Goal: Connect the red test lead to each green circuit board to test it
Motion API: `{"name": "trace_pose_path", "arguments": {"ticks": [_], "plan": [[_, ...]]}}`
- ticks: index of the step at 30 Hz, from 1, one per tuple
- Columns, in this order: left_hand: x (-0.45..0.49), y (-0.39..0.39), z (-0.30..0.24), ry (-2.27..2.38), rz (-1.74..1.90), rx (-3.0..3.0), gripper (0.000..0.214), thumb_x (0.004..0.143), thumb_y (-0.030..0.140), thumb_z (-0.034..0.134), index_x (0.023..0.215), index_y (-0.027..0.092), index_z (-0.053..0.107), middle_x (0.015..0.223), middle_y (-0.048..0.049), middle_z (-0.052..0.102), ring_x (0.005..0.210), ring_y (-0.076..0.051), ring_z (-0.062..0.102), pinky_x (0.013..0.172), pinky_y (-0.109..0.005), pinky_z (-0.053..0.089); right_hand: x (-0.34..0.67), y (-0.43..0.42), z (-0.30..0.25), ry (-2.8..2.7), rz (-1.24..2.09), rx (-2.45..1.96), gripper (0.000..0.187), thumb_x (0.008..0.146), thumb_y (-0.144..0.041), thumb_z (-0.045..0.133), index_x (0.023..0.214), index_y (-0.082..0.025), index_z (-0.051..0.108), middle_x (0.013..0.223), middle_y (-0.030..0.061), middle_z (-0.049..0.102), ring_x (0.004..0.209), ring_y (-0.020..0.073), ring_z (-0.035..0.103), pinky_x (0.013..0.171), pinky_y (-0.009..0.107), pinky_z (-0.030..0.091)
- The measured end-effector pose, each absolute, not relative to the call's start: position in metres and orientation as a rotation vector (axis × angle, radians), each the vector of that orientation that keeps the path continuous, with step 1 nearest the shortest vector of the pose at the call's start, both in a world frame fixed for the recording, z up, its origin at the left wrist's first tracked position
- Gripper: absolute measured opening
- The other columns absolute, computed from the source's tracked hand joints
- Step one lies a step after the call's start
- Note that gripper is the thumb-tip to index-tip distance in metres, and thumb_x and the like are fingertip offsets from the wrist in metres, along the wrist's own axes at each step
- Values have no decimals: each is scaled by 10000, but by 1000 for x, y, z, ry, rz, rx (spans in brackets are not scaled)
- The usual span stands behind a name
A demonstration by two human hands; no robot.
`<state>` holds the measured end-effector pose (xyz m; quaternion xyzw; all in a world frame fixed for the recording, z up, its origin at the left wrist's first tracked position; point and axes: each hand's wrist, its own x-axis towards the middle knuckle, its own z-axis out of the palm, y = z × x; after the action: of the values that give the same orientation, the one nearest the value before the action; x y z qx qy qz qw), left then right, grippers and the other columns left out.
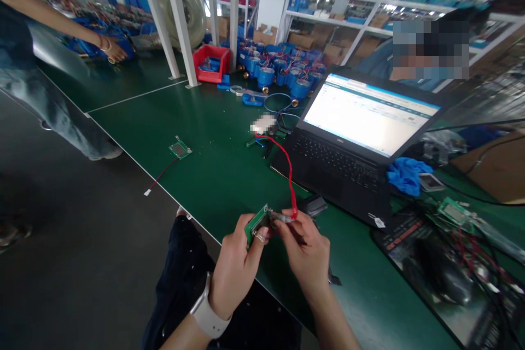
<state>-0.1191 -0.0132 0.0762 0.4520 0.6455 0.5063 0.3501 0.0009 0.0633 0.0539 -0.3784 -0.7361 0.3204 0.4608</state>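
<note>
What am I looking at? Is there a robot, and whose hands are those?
There's no robot here, just a person's two bare hands. This one picture comes from a camera worn on that person's head, looking forward and down. The left hand holds a green circuit board. The right hand holds the end of a red cable close to it. On the green table are a second circuit board, an open laptop and a red bin. Another person's hand is at upper left.
</note>
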Motion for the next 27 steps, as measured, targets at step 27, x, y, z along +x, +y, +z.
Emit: {"name": "trace_pose_path", "arguments": {"ticks": [27], "plan": [[-123,-9,59,1711,1379,999,394,847,551,483,1037,216,566,905,-48,729,845,-240,700,744,-312,584,-11,63,54,-1719,1028,-910,129,850,-196,557,972,-209,597,805,3,731,748,150,717,650,173,553]]}}
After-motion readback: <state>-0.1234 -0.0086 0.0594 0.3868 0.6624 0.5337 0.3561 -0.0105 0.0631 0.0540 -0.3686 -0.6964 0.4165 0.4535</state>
